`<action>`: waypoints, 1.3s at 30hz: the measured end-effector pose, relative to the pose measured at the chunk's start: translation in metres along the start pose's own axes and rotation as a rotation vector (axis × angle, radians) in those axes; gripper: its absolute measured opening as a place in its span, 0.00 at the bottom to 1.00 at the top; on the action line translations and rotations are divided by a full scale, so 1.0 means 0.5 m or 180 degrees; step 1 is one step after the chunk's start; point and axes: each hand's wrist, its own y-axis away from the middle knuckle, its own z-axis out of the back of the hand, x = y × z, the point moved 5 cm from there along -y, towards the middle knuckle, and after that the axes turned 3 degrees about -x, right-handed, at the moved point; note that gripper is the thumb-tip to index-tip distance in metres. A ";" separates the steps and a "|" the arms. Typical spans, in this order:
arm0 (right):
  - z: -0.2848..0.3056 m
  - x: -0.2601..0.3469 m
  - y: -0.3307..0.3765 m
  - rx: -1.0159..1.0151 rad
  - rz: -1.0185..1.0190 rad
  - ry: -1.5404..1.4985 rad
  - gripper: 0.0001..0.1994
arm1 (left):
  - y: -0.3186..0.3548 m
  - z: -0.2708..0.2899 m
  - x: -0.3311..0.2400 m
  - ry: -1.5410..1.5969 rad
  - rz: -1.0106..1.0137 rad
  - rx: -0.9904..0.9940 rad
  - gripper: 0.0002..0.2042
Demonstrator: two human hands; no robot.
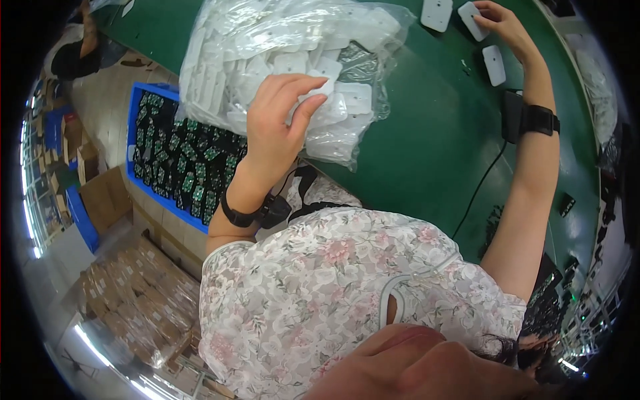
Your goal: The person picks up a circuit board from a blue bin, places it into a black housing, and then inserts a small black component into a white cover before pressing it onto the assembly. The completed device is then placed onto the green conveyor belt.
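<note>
The right hand [501, 24] pinches a white, round-cornered plastic plate [471, 25] near its end, perhaps to leave its face clear. Two similar white plates [494, 67] lie on the green table [427, 120], apparently spaced to avoid overlapping. The left hand [275, 117], thumb and forefinger narrowly parted, is at a clear plastic bag [233, 30] of white pieces; I cannot tell whether it grips one. Beside the table, a blue rectangular tray [131, 127] keeps green-and-black circuit boards [187, 157] together.

Blue tray [157, 89] of black-and-green circuit boards [185, 153], brown cardboard box [105, 200] nearby
</note>
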 end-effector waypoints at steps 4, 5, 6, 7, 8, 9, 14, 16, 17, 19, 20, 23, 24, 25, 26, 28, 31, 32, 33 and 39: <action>-0.001 -0.026 -0.010 -0.0072 -0.0073 -0.0013 0.11 | -0.033 -0.018 0.013 -0.0455 -0.0450 -0.0016 0.09; -0.003 -0.032 -0.009 -0.0088 -0.0081 -0.0075 0.12 | -0.042 -0.026 0.023 -0.0458 -0.0454 -0.0010 0.09; -0.001 -0.036 -0.007 -0.0111 -0.0090 -0.0136 0.12 | -0.048 -0.041 0.032 -0.0663 -0.0610 0.0091 0.10; -0.005 -0.032 0.000 -0.0125 -0.0092 -0.0139 0.12 | -0.054 -0.055 0.041 -0.0866 -0.0768 0.0190 0.12; 0.005 -0.023 0.014 -0.0601 0.0052 0.0059 0.12 | -0.060 -0.063 0.047 -0.0858 -0.0790 0.0194 0.12; 0.017 -0.013 0.031 -0.1083 0.0193 0.0261 0.12 | -0.066 -0.078 0.050 -0.1083 -0.0936 0.0365 0.13; 0.028 0.023 0.128 -0.1707 0.0633 0.0205 0.11 | -0.093 -0.166 0.070 -0.1715 -0.1496 0.0544 0.18; 0.003 0.055 0.193 -0.1766 0.0627 0.0004 0.10 | -0.106 -0.202 0.083 -0.2336 -0.1586 0.0395 0.19; -0.007 0.057 0.220 -0.1735 0.0769 -0.0096 0.12 | -0.114 -0.216 0.094 -0.2303 -0.1632 0.0394 0.19; -0.031 0.075 0.286 -0.1571 0.0851 0.0170 0.13 | -0.126 -0.242 0.122 -0.2403 -0.1962 0.0580 0.27; -0.037 0.078 0.318 -0.1635 0.0818 0.0169 0.12 | -0.132 -0.250 0.129 -0.2361 -0.2025 0.0587 0.27; -0.054 0.059 0.399 -0.1779 0.0782 -0.0110 0.12 | -0.146 -0.263 0.155 -0.2364 -0.2334 0.0523 0.19; -0.063 0.049 0.418 -0.1799 0.0774 -0.0126 0.12 | -0.140 -0.253 0.170 -0.2367 -0.2357 0.0536 0.19; -0.066 0.034 0.444 -0.1878 0.0634 -0.0214 0.11 | -0.136 -0.247 0.178 -0.2486 -0.2080 0.0854 0.18; -0.067 0.017 0.471 -0.1974 0.0481 -0.0306 0.11 | -0.133 -0.245 0.181 -0.2597 -0.1821 0.1180 0.17; -0.075 -0.009 0.527 -0.2150 0.0349 -0.0428 0.11 | -0.113 -0.216 0.144 -0.2409 -0.1897 0.1168 0.16; -0.097 -0.060 0.605 -0.2398 -0.0209 -0.0747 0.10 | -0.072 -0.195 0.096 -0.2047 -0.1910 0.0995 0.15; -0.109 -0.075 0.614 -0.2373 -0.0210 -0.0792 0.10 | -0.059 -0.185 0.088 -0.1930 -0.1827 0.0792 0.15; -0.122 -0.092 0.623 -0.2372 -0.0293 -0.0996 0.10 | -0.046 -0.190 0.084 -0.1974 -0.1812 0.0819 0.15; -0.192 -0.129 0.676 -0.2559 -0.0708 -0.1418 0.10 | -0.026 -0.208 0.054 -0.1099 -0.2003 0.0496 0.11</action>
